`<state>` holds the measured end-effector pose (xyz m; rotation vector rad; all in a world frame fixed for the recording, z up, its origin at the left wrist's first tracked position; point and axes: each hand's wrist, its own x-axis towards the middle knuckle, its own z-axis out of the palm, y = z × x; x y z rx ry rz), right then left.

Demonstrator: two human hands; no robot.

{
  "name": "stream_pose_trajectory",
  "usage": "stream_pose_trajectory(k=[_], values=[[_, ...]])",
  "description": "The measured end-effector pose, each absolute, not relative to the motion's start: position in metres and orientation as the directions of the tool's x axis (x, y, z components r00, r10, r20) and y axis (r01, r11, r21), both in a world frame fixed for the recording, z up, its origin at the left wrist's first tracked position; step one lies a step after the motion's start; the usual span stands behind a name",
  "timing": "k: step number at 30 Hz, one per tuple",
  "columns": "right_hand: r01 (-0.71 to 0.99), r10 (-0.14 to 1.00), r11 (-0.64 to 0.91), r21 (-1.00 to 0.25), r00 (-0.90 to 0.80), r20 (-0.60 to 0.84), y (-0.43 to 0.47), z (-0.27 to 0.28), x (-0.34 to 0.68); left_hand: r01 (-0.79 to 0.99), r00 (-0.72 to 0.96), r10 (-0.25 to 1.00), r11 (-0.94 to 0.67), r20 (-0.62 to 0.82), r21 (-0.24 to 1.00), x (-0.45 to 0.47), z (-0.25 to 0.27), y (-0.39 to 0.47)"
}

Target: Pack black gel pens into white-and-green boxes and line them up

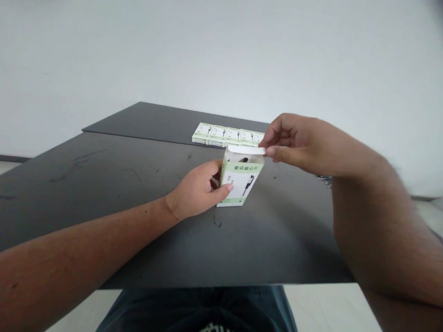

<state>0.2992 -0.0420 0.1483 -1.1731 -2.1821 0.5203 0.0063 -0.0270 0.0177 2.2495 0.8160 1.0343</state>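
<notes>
A small white and light-green carton (pixel 238 182) stands upright on the dark table, tilted slightly, with a pen-like picture and lettering on its front. Its top is open, and a dark tip shows inside. My left hand (pixel 200 186) is closed around the carton's left side, thumb on the front. At the top right corner, my right hand (pixel 294 138) pinches the end of the carton's white top flap (pixel 245 150) between thumb and fingers. The rest of the contents is hidden by the carton walls.
Several matching cartons (pixel 226 133) lie flat in a row behind, partly covered by my right hand. Some small metallic items (pixel 325 180) show beside my right wrist. The dark table (pixel 104 184) has a seam across it, and a white wall (pixel 207 55) rises behind.
</notes>
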Motion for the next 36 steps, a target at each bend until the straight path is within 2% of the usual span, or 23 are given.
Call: stream_pose_trajectory(k=[4,6,9,15,27,32,36], values=[[0.413,0.839,0.533,-0.738,-0.365,0.402,-0.041,0.116,0.296,0.197,0.485,0.719,-0.645,0.498,0.738,0.009,0.005,-0.023],[0.343,0.815,0.574,-0.743,-0.326,0.48,-0.041,0.097,0.289,0.106,0.449,0.721,-0.63,0.528,0.769,0.011,-0.001,-0.023],[0.361,0.786,0.618,-0.698,-0.273,0.555,-0.04,0.071,0.277,0.041,0.381,0.728,-0.63,0.57,0.776,0.013,-0.003,-0.024],[0.377,0.764,0.64,-0.669,-0.222,0.606,-0.04,0.047,0.269,0.019,0.297,0.685,-0.701,0.665,0.713,0.011,0.003,-0.025],[0.376,0.756,0.64,-0.67,-0.149,0.637,-0.041,0.042,0.263,0.013,0.276,0.648,-0.741,0.709,0.672,0.01,0.004,-0.026],[0.368,0.743,0.659,-0.656,-0.183,0.644,-0.04,0.039,0.263,0.054,0.307,0.653,-0.738,0.692,0.673,0.007,0.005,-0.025],[0.356,0.691,0.713,-0.604,-0.215,0.69,-0.041,0.037,0.263,0.076,0.328,0.603,-0.784,0.727,0.616,0.004,0.004,-0.021]])
